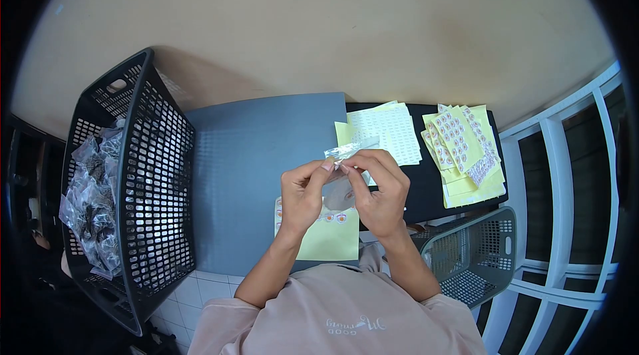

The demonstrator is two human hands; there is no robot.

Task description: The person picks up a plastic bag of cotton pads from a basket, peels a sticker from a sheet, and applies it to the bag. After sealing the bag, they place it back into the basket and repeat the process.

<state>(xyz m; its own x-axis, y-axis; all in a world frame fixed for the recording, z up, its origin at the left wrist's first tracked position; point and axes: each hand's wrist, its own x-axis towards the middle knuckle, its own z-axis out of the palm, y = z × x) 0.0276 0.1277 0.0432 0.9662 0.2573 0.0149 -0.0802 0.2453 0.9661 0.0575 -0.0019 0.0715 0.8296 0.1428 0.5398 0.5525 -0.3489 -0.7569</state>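
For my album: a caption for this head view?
Left hand and right hand pinch a small clear bag above a yellow sticker sheet.

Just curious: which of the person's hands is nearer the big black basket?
Left. The left hand is nearer the black basket; the right hand is farther, beyond it.

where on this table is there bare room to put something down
The grey mat is bare between the black basket and the hands, left and right, which pinch a small clear bag. The far right is crowded with sticker sheets and peeled sheets; a yellow sheet lies beneath the hands.
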